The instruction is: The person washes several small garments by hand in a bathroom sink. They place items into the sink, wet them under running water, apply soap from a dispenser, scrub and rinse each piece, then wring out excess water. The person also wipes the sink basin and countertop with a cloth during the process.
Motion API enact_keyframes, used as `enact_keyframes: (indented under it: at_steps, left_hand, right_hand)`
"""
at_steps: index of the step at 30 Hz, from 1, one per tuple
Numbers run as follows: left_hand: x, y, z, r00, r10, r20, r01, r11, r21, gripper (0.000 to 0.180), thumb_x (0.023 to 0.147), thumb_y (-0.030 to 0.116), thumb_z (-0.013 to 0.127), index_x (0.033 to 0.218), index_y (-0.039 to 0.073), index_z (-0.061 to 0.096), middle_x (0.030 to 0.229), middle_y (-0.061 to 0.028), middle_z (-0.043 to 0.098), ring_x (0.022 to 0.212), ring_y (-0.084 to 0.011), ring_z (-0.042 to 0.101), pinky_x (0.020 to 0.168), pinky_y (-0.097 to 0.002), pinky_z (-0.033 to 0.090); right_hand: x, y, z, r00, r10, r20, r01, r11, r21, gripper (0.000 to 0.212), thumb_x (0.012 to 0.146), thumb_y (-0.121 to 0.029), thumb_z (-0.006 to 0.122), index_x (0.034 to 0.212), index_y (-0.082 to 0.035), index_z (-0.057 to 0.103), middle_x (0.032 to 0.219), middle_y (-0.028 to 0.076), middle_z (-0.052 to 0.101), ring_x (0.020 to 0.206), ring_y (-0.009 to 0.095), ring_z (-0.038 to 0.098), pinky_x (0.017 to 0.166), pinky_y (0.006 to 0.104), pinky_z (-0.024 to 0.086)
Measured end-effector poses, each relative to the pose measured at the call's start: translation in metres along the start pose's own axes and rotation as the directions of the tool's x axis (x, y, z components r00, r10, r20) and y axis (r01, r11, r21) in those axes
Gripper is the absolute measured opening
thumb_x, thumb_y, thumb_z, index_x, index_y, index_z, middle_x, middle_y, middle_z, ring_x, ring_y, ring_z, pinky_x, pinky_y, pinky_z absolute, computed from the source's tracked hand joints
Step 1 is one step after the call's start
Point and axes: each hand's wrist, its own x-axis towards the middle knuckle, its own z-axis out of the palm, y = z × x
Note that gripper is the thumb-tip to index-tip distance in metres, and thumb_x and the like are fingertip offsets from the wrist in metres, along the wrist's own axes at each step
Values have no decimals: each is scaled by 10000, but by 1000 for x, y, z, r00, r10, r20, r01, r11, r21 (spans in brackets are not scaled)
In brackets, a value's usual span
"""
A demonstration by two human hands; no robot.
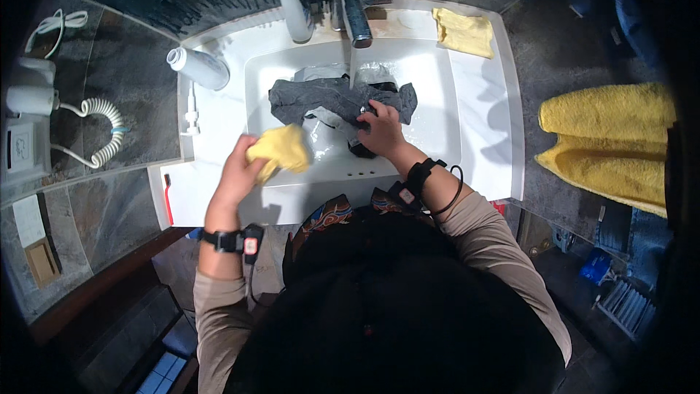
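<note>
My left hand (235, 173) is closed on a yellow cloth (281, 150), which it lifts just above the sink's near left rim. Inside the white sink (437, 135) lies a crumpled wet dark grey garment (310, 98), with light grey and black fabric (327, 131) partly under it. My right hand (383, 131) rests over the garment's right half, its fingers curled into the fabric; the fingertips are partly hidden. From the dark metal faucet (354, 18) at the back, a thin stream falls onto the garment.
Two white bottles (293, 11) (200, 68) and a white pump top (191, 113) stand or lie along the left and back counter. A folded yellow cloth (465, 33) lies at the back right. A red toothbrush (168, 198) is front left; a yellow towel (609, 138) hangs at right.
</note>
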Motion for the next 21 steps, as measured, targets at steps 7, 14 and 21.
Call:
enact_keyframes:
  at_steps: [7, 14, 21]
  left_hand:
    - [78, -4, 113, 954, 105, 282, -207, 908, 363, 461, 807, 278, 681, 1206, 110, 523, 1270, -184, 461, 1164, -360, 461, 948, -398, 419]
    - [88, -54, 110, 942, -228, 248, -3, 731, 683, 620, 791, 287, 669, 1363, 243, 434, 1443, -155, 295, 1343, -370, 253, 1085, -544, 220]
    - [148, -54, 106, 998, 63, 32, -68, 756, 651, 732, 744, 215, 701, 1399, 250, 376, 1468, -120, 271, 1368, -334, 239, 1102, -526, 193]
  right_hand:
    - [10, -6, -10, 906, -153, 395, -254, 549, 796, 493, 705, -272, 689, 1125, -46, 568, 1194, 160, 573, 1114, 336, 552, 930, 399, 458]
    - [11, 33, 4, 1000, 3, 17, -6, 985, 175, 479, 738, -295, 665, 1169, -101, 585, 1288, 160, 508, 1115, 353, 538, 907, 431, 466]
    - [6, 20, 18, 761, 50, 647, 118, 970, -213, 457, 741, -452, 601, 1132, -225, 666, 1450, 52, 354, 1315, 323, 332, 1007, 578, 331]
